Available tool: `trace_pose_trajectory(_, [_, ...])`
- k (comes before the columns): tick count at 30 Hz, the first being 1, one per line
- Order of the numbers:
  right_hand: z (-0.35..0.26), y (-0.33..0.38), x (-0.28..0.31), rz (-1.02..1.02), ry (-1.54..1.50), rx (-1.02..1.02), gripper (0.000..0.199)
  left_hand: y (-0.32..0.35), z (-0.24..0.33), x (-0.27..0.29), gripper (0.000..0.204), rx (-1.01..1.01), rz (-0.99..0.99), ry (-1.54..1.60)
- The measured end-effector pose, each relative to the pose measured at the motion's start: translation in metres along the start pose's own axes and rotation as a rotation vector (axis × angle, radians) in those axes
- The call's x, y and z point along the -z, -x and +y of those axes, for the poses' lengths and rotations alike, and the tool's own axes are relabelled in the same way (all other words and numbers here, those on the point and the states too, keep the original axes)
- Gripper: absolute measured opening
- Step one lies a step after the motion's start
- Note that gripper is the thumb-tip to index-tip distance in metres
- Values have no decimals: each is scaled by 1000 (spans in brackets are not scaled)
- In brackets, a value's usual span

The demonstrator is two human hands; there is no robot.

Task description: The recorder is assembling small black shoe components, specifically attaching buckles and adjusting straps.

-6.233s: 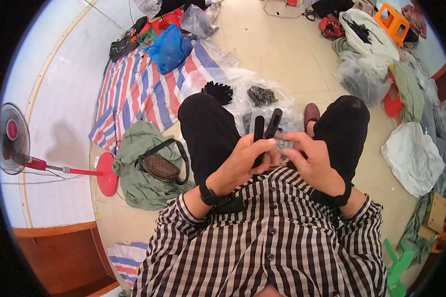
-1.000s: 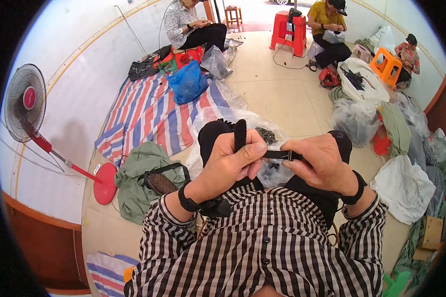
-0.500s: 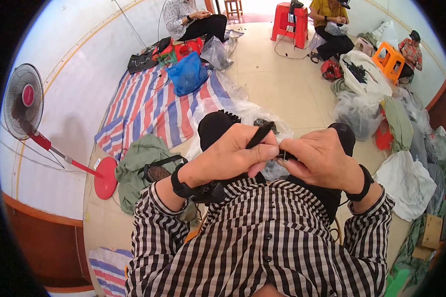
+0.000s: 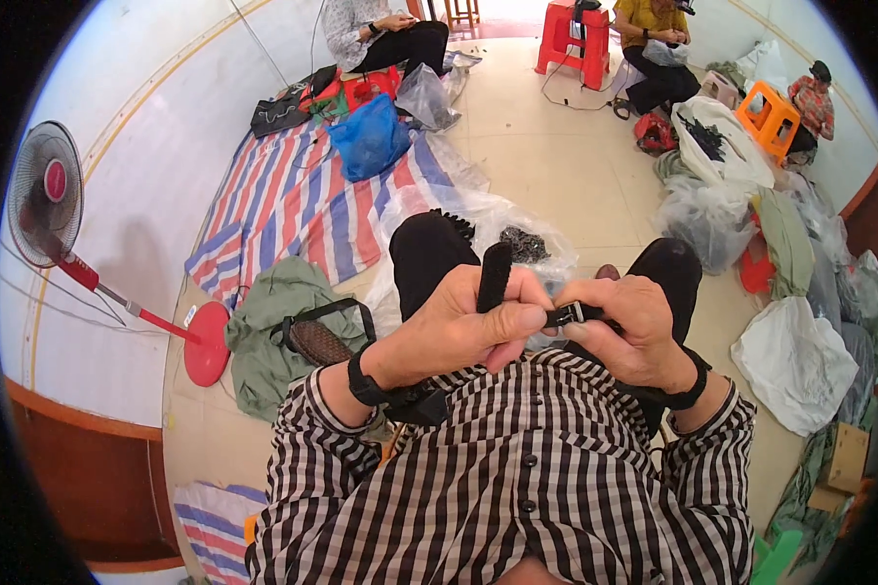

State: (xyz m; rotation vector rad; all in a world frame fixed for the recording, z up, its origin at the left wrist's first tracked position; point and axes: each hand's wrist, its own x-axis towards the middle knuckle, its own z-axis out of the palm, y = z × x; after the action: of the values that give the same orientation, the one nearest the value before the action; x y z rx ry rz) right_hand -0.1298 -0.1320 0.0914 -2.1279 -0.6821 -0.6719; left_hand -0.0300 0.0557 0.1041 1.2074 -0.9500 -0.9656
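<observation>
A black strap with a fuzzy end (image 4: 495, 276) stands up out of my left hand (image 4: 449, 327), which pinches it between thumb and fingers. Between my two hands the strap's narrow part passes at a small metal buckle (image 4: 573, 313). My right hand (image 4: 632, 327) grips the buckle end with thumb and forefinger. Both hands are held above my lap, close together. Part of the strap is hidden behind the fingers. Just beyond my hands, a clear plastic bag (image 4: 561, 234) lies spread with a heap of small dark shiny pieces (image 4: 524, 245) on it.
A red-based standing fan (image 4: 205, 343) is at the left, beside a green cloth bag (image 4: 263, 375). A striped sheet (image 4: 302, 210) bears a blue bag (image 4: 369, 139). White sacks (image 4: 795, 366) and plastic bags line the right. Co-workers sit farther off near a red stool (image 4: 574, 44).
My right hand has turned and the metal buckle now shows plainly between my hands. The strap's fuzzy end in my left hand has swung more upright.
</observation>
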Motion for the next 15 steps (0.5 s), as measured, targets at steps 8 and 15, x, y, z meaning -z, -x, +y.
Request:
trace_pose_trajectory(8, [0, 5, -7, 142, -19, -65, 17, 0, -1, -3, 15, 3, 0, -7])
trace_pose_trajectory(15, [3, 7, -10, 77, 119, 126, 25, 4, -5, -6, 6, 1, 18, -162])
